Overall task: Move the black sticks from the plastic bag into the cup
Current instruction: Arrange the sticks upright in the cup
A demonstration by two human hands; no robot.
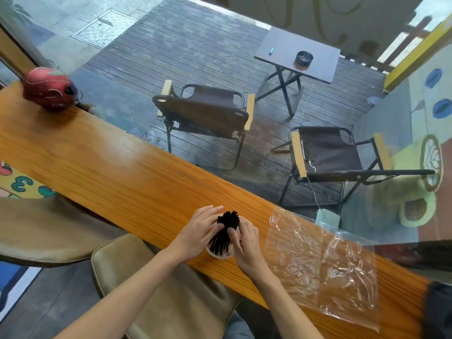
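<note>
The black sticks (226, 230) are seen standing as one bundle in the cup (219, 254), which rests on the wooden counter (117, 172) close to its near edge. The bundle is gathered between the two hands. The left hand (198, 232) is laid against the left side of the sticks, its fingers fairly straight and its thumb pressed to the bundle. The right hand (245, 243) is set against the right side, with the thumb on the sticks and the fingers curved about the bundle and the cup's rim; whether the sticks are gripped firmly or only steadied cannot be told.

The plastic bag (322, 265) is spread flat on the counter just to the right of the cup, apart from both hands. No sticks can be made out in it; it appears empty, though glare on the crumpled film leaves this slightly uncertain.

The transfer is therefore judged to be all but done. What remains is probably only the settling of the bundle, so that the sticks stand evenly in the cup, and the release of the hands.
</note>
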